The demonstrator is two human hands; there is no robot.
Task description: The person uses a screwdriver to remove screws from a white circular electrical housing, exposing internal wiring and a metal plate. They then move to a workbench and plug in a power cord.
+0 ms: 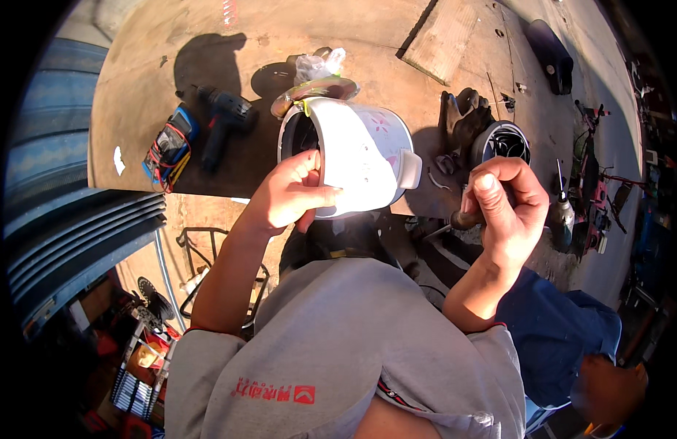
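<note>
A white rounded appliance housing (364, 157) with pink flower prints lies on its side at the table's near edge, its open end to the left. It looks like a rice cooker body. A light side handle (409, 170) sticks out at its right. My left hand (286, 194) is closed on the rim of the open end, thumb outside and fingers reaching in. The inside is dark and mostly hidden. Apart from the housing, to its right, my right hand (510, 208) is raised with thumb and forefinger pinched together. Whatever lies between those fingertips is too small to make out.
On the table are a cordless drill (225, 121), a blue multimeter (170, 146) with coloured leads, a clear plastic bag (320, 66), dark gloves (464, 121), a round container (503, 139) of black wires and a wooden board (444, 40). Someone in dark blue (565, 336) is close at right.
</note>
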